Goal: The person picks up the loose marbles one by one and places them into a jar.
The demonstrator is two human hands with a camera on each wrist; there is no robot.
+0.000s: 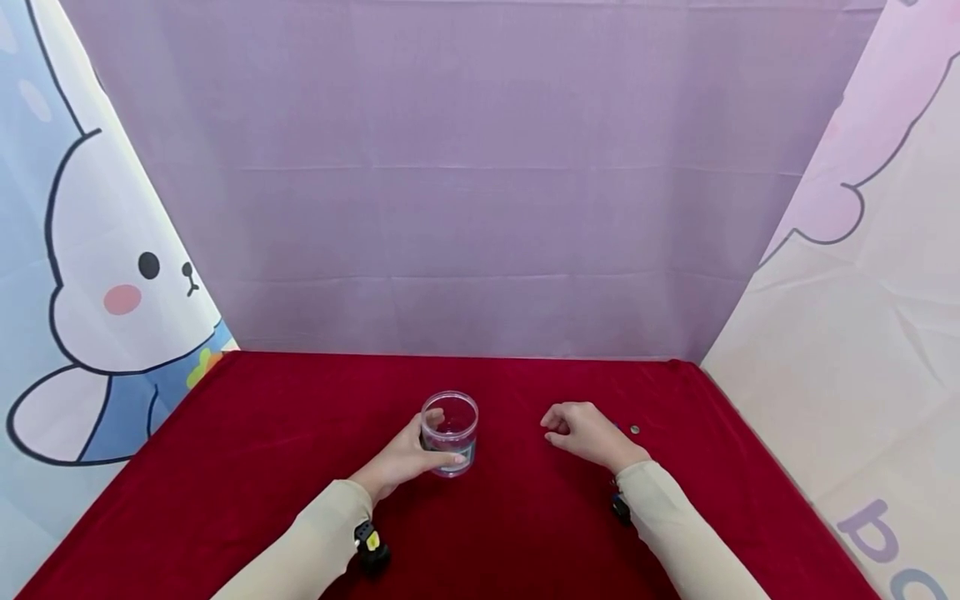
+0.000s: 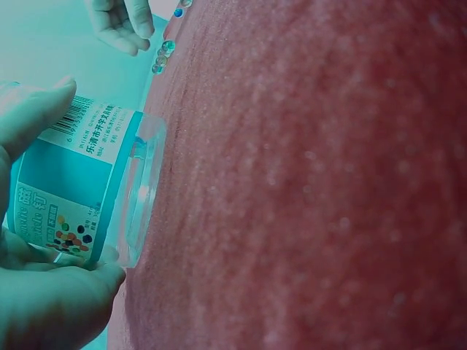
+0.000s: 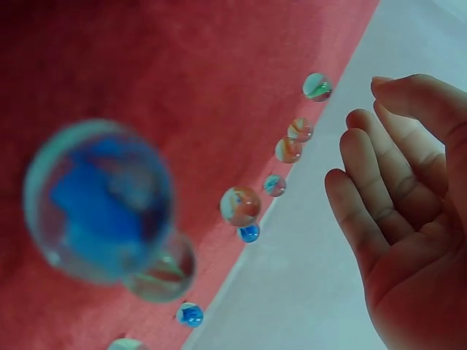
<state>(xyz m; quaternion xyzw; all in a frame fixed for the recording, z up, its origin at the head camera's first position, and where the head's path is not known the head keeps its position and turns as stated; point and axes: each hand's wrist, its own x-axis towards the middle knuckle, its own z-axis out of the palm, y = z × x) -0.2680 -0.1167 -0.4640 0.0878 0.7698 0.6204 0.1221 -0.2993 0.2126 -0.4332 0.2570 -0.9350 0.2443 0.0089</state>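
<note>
My left hand (image 1: 408,454) grips a clear round plastic jar (image 1: 450,417) from its left side, thumb across the front. The jar stands upright with its mouth uncovered. In the left wrist view it shows a printed label (image 2: 66,211) with a barcode and pictures of coloured pieces. My right hand (image 1: 588,433) hovers over the red cloth to the right of the jar, its palm visible and holding nothing in the right wrist view. Near it lie several glass marbles, among them a large-looking blue marble (image 3: 102,204) close to the camera and an orange-streaked marble (image 3: 241,206).
Red velvet cloth (image 1: 495,533) covers the table. One marble (image 1: 635,429) shows just right of my right hand in the head view, while the hand hides most others. A purple curtain (image 1: 465,183) closes the back, and printed cloth panels (image 1: 862,333) stand at both sides.
</note>
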